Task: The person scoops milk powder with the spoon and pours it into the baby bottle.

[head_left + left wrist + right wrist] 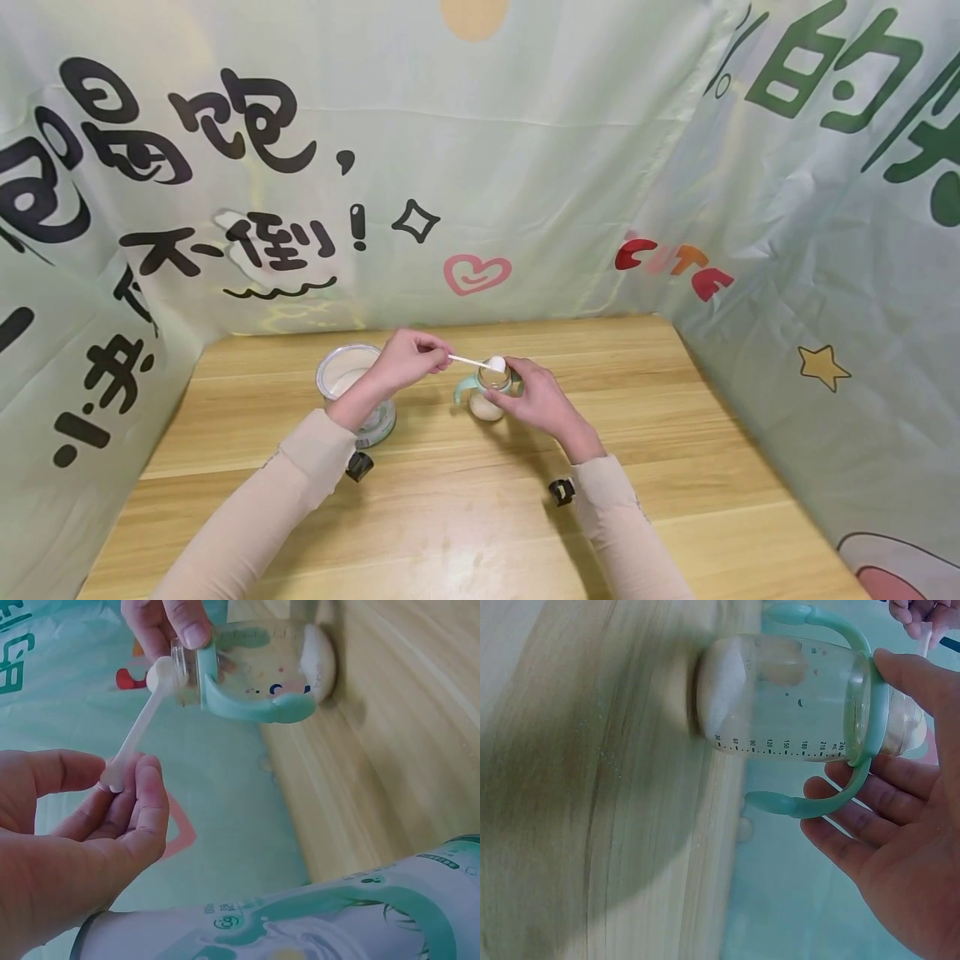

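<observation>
Between thumb and fingertips my left hand [408,360] pinches the handle end of a white scoop [139,724]. The scoop's bowl, heaped with white powder [497,363], is at the open mouth of a baby bottle [795,705]. This clear bottle has a mint-green collar with two curved handles and measuring marks, and white powder [724,690] lies in its base. Thumb and fingers of my right hand [540,402] grip it around the collar; it stands upright. Below my left forearm is an open powder can [377,425], white and green, partly hidden by the wrist.
A wood-grain table [465,517] carries the bottle and can. Printed fabric [555,183] hangs along the back and both sides. Fine white specks [611,754] lie on the tabletop near the bottle. Small black devices [360,467] sit at both wrists.
</observation>
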Tool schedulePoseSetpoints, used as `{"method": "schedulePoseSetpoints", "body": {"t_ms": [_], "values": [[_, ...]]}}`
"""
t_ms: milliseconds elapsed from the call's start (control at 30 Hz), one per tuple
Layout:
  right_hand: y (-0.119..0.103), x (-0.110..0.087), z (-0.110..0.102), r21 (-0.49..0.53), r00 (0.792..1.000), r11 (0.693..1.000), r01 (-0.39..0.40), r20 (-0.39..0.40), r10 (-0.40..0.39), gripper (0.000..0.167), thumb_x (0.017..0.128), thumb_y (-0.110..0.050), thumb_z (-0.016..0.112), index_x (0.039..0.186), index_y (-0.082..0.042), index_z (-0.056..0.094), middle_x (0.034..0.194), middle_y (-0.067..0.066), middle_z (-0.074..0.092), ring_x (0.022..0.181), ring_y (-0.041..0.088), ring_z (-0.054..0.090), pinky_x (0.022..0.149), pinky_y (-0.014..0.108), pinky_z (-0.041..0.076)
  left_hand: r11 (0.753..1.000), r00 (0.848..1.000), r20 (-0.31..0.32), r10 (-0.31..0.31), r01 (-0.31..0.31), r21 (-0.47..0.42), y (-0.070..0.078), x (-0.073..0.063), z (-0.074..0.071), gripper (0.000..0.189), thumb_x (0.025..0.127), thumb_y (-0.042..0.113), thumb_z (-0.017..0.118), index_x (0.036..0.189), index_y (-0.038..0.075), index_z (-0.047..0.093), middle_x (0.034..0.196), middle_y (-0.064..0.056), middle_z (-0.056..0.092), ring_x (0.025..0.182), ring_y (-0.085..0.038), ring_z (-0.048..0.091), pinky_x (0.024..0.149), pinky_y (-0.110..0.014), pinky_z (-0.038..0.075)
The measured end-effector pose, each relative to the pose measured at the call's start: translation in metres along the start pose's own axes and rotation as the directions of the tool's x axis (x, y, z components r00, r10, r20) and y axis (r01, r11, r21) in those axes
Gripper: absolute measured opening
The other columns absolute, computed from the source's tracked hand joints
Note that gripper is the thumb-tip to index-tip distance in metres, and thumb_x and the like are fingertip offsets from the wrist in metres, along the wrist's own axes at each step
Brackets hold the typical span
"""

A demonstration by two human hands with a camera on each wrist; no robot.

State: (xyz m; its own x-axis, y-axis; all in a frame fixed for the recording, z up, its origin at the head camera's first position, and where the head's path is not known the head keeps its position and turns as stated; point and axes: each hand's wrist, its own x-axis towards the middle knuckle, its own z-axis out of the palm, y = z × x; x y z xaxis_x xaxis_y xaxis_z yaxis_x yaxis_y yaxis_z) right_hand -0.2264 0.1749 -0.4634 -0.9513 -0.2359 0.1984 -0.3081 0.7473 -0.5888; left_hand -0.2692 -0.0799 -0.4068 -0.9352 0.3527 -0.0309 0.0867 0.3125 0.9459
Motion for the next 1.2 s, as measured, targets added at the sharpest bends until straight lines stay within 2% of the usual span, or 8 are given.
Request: {"method": "schedulePoseSetpoints", "body": {"t_ms": [100, 333, 500, 667, 767, 900, 1000, 1200], "values": [[-0.0001, -0.0002, 0.0000, 0.004, 1.000, 1.000, -0.004, 0.002, 0.004, 0.062, 0.093, -0.039, 0.081, 0.139, -0.002, 0.063, 0.131, 0.017, 0.071, 0.120, 0.032, 0.067, 0.104, 0.050, 0.055, 1.000, 1.000, -0.007, 0.012, -0.012, 0.027, 0.0014, -0.0015, -0.0005, 0.020, 0.100, 0.004, 0.063, 0.109, -0.004, 0.078, 0.101, -0.018, 0.079, 0.092, -0.025, 0.076, 0.090, -0.044, 0.064], [0.0018, 0.0007, 0.0006, 0.019, 1.000, 1.000, 0.006, 0.006, -0.006, 0.056, 0.093, -0.039, 0.081, 0.134, -0.004, 0.065, 0.127, 0.020, 0.071, 0.113, 0.030, 0.067, 0.099, 0.049, 0.056, 0.997, 0.999, -0.020, 0.038, -0.036, 0.074, 0.0004, -0.0010, -0.0010, 0.018, 0.099, 0.005, 0.064, 0.106, -0.002, 0.080, 0.094, -0.012, 0.080, 0.089, -0.027, 0.075, 0.075, -0.027, 0.061], [0.0039, 0.0011, 0.0019, 0.026, 1.000, 0.999, 0.018, 0.003, -0.019, 0.051, 0.094, -0.038, 0.081, 0.131, -0.006, 0.066, 0.123, 0.018, 0.072, 0.108, 0.026, 0.066, 0.096, 0.046, 0.056, 0.996, 0.999, -0.023, 0.044, -0.042, 0.077, 0.0009, -0.0017, -0.0011, 0.018, 0.099, 0.005, 0.064, 0.105, -0.001, 0.081, 0.093, -0.012, 0.080, 0.092, -0.035, 0.074, 0.076, -0.030, 0.062], [0.0035, 0.0009, 0.0022, 0.021, 1.000, 1.000, 0.014, 0.000, -0.014, 0.049, 0.094, -0.038, 0.081, 0.128, -0.006, 0.066, 0.117, 0.016, 0.072, 0.104, 0.025, 0.065, 0.093, 0.045, 0.056, 0.996, 0.999, -0.026, 0.045, -0.042, 0.084, 0.0024, -0.0017, -0.0012, 0.018, 0.099, 0.006, 0.065, 0.106, -0.001, 0.081, 0.096, -0.014, 0.080, 0.085, -0.022, 0.074, 0.077, -0.031, 0.063], [0.0026, 0.0007, 0.0019, 0.012, 1.000, 1.000, 0.010, -0.007, -0.010, 0.051, 0.093, -0.038, 0.081, 0.129, -0.005, 0.066, 0.117, 0.013, 0.072, 0.104, 0.025, 0.066, 0.094, 0.046, 0.056, 0.997, 0.999, -0.028, 0.043, -0.041, 0.070, 0.0040, -0.0020, -0.0017, 0.019, 0.100, 0.007, 0.065, 0.108, -0.001, 0.080, 0.098, -0.015, 0.080, 0.086, -0.021, 0.075, 0.080, -0.032, 0.063], [0.0020, 0.0002, 0.0012, 0.002, 1.000, 1.000, 0.010, -0.010, -0.010, 0.056, 0.093, -0.038, 0.081, 0.133, -0.003, 0.065, 0.120, 0.012, 0.072, 0.107, 0.026, 0.067, 0.095, 0.048, 0.057, 0.998, 0.999, -0.032, 0.043, -0.041, 0.049, 0.0052, -0.0019, -0.0022, 0.019, 0.101, 0.008, 0.065, 0.108, -0.002, 0.080, 0.095, -0.014, 0.080, 0.088, -0.022, 0.076, 0.080, -0.031, 0.064], [0.0026, 0.0001, 0.0011, 0.001, 1.000, 1.000, 0.016, -0.010, -0.016, 0.059, 0.093, -0.039, 0.081, 0.137, -0.002, 0.063, 0.125, 0.016, 0.072, 0.112, 0.028, 0.068, 0.098, 0.050, 0.057, 0.999, 0.999, -0.035, 0.041, -0.040, 0.027, 0.0047, -0.0010, -0.0020, 0.019, 0.101, 0.008, 0.065, 0.108, -0.003, 0.080, 0.095, -0.015, 0.080, 0.084, -0.017, 0.075, 0.079, -0.027, 0.064], [0.0022, 0.0002, 0.0003, 0.016, 1.000, 1.000, 0.010, -0.004, -0.010, 0.063, 0.093, -0.038, 0.081, 0.140, -0.002, 0.062, 0.131, 0.021, 0.070, 0.118, 0.033, 0.068, 0.102, 0.051, 0.056, 0.999, 0.997, -0.060, 0.040, -0.042, -0.030, 0.0048, -0.0008, -0.0008, 0.022, 0.104, 0.008, 0.065, 0.113, -0.008, 0.077, 0.101, -0.025, 0.078, 0.079, -0.008, 0.072, 0.079, -0.026, 0.064]]}}
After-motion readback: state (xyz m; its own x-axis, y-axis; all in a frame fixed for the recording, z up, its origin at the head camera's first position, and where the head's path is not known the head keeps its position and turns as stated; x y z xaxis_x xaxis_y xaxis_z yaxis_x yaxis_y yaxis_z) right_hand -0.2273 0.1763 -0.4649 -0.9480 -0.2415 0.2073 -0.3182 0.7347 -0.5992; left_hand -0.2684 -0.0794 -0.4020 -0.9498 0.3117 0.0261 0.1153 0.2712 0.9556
